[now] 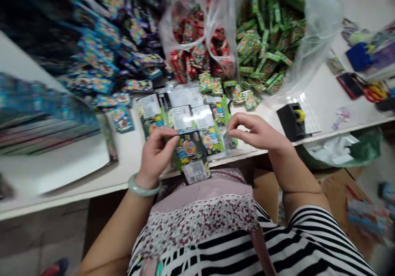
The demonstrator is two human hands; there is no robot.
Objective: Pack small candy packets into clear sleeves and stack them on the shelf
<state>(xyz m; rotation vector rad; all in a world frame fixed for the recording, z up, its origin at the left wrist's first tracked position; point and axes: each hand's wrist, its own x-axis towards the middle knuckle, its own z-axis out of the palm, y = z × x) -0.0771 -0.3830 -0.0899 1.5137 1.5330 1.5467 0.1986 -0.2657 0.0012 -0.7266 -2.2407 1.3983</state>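
My left hand (158, 154), with a pale bangle at the wrist, pinches the corner of a dark printed packet (191, 154) at the table's front edge. The packet carries bright round artwork and a white label at its near end. To the right, my right hand (254, 131) has thumb and forefinger pressed together beside some clear plastic (230, 142); whether it grips that plastic I cannot make out. Between and beyond my hands lie several similar packets (207, 138) with white labels. Small green boxes (210, 83) rest on top of them at the back.
Behind, clear bags hold red boxes (191, 57) and green boxes (262, 49). Blue boxes (98, 53) and purple ones are heaped at left, near a white carton (70, 171) packed with items. A black tape dispenser (290, 121) stands at right, above a green bag (365, 148) of scraps.
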